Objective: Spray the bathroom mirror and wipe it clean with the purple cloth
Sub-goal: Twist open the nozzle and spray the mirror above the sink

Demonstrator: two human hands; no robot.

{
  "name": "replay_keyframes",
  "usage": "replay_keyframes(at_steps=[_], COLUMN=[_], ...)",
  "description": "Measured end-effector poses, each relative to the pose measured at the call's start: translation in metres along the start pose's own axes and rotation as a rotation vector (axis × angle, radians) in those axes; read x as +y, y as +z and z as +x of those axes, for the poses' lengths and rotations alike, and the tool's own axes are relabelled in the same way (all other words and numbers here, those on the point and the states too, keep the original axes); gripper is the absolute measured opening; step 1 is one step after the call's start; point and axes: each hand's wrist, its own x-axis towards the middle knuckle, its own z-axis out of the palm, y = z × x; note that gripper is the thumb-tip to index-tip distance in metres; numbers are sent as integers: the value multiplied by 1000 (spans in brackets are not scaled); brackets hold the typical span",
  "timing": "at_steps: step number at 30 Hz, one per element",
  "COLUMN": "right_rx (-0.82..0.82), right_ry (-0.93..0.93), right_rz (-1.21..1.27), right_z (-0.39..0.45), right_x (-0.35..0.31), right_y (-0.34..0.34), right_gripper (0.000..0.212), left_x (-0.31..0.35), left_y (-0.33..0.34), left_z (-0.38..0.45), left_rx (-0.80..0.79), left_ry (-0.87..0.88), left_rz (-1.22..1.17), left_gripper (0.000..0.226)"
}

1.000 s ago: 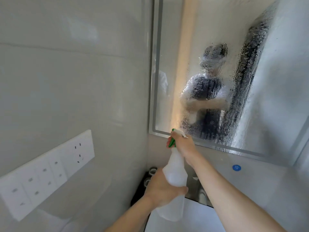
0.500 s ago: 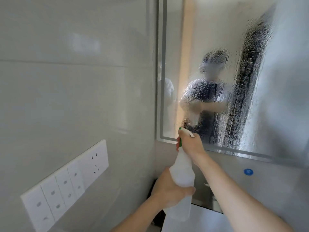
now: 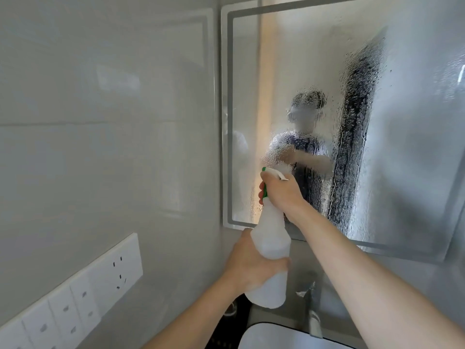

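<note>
Spray bottle (image 3: 270, 238) raised higher than before against the wet mirror (image 3: 327, 117), left hand (image 3: 251, 265) fingers grasping its translucent body, right hand (image 3: 281, 192) fingers clenched round the trigger head

We see a rectangular wall mirror (image 3: 314, 71), glass beaded and streaked with spray; translucent white plastic spray bottle (image 3: 270, 253), green-trimmed head, upright before its lower-left corner.

Head view, close, probably facing mirror (image 3: 314, 96).
</note>
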Motion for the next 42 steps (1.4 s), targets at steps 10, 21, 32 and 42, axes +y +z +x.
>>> replay_keyframes(at_steps=[10, 21, 32, 42], right_rx=[-47, 11, -7, 34], right_ry=[-136, -109, -252, -182], right_rz=[65, -2, 72, -50], right_z=[11, 28, 28, 29], right_x=[-34, -77, -134, -141], right_y=[-3, -8, -18, -13], right_gripper=[26, 42, 32, 30], left_x=[25, 60, 107, 100], left_y=[-12, -34, -56, -56], left_z=[18, 35, 54, 66], left_rx=[39, 43, 116, 80], left_ry=[44, 152, 263, 284], left_rz=[-7, 14, 69, 65], left_gripper=[78, 77, 88, 85])
